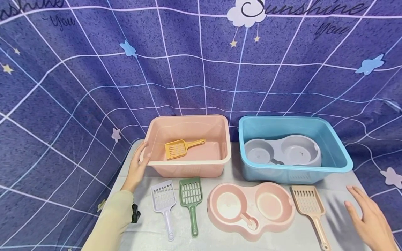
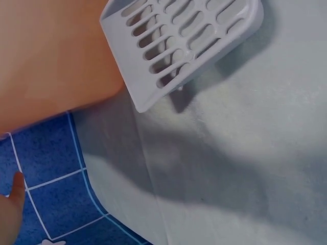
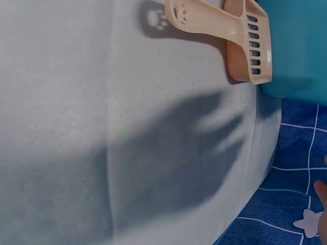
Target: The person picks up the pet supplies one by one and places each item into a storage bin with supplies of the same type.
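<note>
My left hand [image 1: 138,166] is at the left rim of a pink litter box [image 1: 188,169], fingers fairly straight along its side and thumb overlapping the corner in the head view. Inside the box lies a yellow litter scoop [image 1: 176,149]. Near my left wrist, a lavender litter scoop [image 1: 164,198] lies on the table beside a green one [image 1: 191,195]. Over the right side of the table hovers my right hand [image 1: 367,212], fingers spread and holding nothing, its shadow falling on the cloth. Nearest to it is a beige litter scoop [image 1: 309,202], also in the right wrist view.
A blue litter box [image 1: 295,176] stands at the back right with a grey double pet bowl [image 1: 276,146] in it. In front sits a pink double bowl [image 1: 251,200] on the white tabletop [image 1: 141,230]. Behind hangs a blue patterned curtain [image 1: 188,73].
</note>
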`<state>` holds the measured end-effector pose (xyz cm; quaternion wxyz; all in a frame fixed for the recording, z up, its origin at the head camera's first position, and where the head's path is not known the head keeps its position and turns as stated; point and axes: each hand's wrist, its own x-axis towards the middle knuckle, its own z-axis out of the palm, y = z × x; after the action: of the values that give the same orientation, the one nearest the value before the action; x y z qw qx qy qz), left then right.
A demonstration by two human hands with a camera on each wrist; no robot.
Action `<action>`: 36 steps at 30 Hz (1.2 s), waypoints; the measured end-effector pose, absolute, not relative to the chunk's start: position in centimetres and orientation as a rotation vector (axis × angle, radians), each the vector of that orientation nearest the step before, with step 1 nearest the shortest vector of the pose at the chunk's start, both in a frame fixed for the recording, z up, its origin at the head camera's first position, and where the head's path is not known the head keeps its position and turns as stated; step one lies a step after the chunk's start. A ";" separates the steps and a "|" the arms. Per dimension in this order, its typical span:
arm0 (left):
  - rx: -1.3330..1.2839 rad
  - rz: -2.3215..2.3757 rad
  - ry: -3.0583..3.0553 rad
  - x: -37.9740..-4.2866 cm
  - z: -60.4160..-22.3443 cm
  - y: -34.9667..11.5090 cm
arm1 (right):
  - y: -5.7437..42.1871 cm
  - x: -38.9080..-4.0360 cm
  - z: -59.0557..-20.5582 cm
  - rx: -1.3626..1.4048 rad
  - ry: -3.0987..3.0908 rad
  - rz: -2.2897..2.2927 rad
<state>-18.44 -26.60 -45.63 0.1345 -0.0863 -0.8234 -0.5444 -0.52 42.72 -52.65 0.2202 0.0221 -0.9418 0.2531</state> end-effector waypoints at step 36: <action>-0.189 -1.607 -2.454 -19.4 -47.2 -27.6 | 39.9 2.2 -55.2 -0.158 -2.576 1.200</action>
<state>-19.42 -27.61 -47.24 0.1007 -0.0639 -0.8306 -0.5440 2.19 39.85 -55.15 0.1473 -0.0548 -0.8951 0.4172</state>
